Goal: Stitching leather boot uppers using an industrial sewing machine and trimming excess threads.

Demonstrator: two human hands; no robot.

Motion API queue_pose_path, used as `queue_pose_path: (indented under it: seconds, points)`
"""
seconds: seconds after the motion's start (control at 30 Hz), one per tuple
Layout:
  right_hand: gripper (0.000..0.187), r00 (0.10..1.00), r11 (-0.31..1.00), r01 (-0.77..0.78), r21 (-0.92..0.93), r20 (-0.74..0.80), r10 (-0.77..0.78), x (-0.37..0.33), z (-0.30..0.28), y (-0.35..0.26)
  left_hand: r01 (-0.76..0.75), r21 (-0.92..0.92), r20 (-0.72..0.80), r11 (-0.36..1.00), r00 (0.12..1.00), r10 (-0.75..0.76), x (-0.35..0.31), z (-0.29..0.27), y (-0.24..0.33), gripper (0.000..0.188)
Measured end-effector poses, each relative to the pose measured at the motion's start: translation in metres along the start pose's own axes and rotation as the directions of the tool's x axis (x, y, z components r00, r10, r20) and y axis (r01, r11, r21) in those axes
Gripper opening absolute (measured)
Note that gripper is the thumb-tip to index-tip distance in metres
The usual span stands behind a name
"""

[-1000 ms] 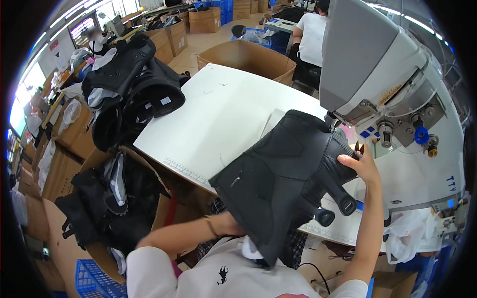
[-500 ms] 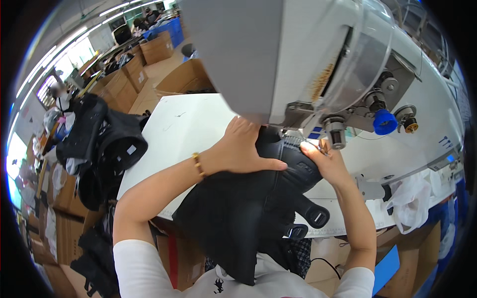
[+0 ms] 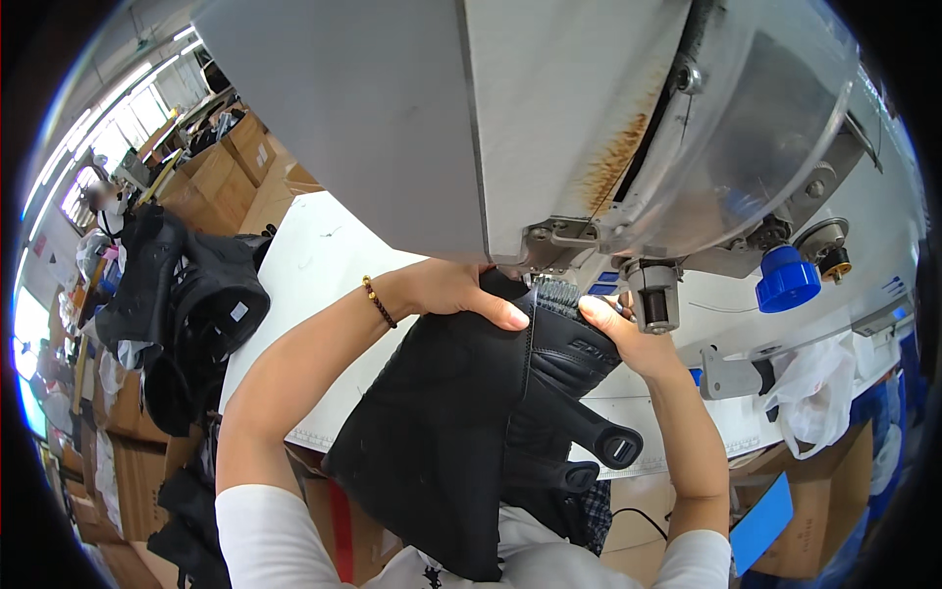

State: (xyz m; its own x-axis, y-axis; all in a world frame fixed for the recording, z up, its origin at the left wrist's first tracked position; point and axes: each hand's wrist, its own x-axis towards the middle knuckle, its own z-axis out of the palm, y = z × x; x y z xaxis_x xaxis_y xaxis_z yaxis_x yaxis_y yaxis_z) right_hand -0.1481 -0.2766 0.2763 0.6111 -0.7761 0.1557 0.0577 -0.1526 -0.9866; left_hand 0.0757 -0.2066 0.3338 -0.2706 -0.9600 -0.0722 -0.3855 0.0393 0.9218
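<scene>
A black padded piece [image 3: 437,412] of fabric and smooth leather-like panels, with two loose strap tabs [image 3: 618,447] at its lower right, lies across the table edge and hangs toward my lap. My left hand [image 3: 456,293] grips its upper edge, thumb on top and fingers mostly hidden by the machine head. On the other side my right hand [image 3: 633,336] pinches the padded panel, thumb on top, fingers partly out of sight. Between my thumbs a grey ribbed strip [image 3: 557,294] shows along the edge. The sewing machine [image 3: 579,147] looms just above; its needle is hidden.
The white worktable [image 3: 294,265] spreads under the machine. A blue knob [image 3: 787,280] sticks out from the machine near my right hand. Black pieces [image 3: 201,304] are heaped at left. A plastic bag [image 3: 814,393] and an open cardboard box [image 3: 819,501] stand at right.
My view has come closer to the machine. The left thumb has shifted up the piece toward the ribbed strip, both hands now tight at the upper edge. More of that strip shows.
</scene>
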Motion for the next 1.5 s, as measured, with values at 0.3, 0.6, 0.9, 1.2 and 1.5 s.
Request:
queue_pose_path:
  seconds: [0.3,0.6,0.9,1.2,1.5]
  points:
    - [0.024,0.983,0.995,-0.101,-0.019,0.152,0.103,0.002,-0.004,-0.014,0.022,-0.174,-0.032,0.985,0.999,-0.028,0.002,0.004,-0.007,0.055]
    - [0.036,0.982,0.956,0.171,-0.237,0.126,-0.144,0.018,-0.022,0.008,0.166,-0.200,-0.049,0.966,0.983,-0.179,0.001,0.005,0.006,0.038]
    - [0.033,0.969,0.968,0.217,-0.124,0.149,-0.198,0.019,-0.018,0.002,0.192,-0.049,-0.029,0.980,0.981,-0.193,-0.003,0.001,0.026,0.040]
    - [0.048,0.975,0.955,0.205,-0.214,0.135,-0.179,0.024,-0.015,-0.010,0.094,-0.101,0.010,0.990,0.996,-0.094,0.006,-0.009,0.010,0.021]
    - [0.021,0.965,0.907,0.260,-0.332,0.064,-0.254,0.022,-0.001,-0.034,0.246,-0.085,0.037,0.966,0.969,-0.243,-0.005,-0.006,0.004,0.040]
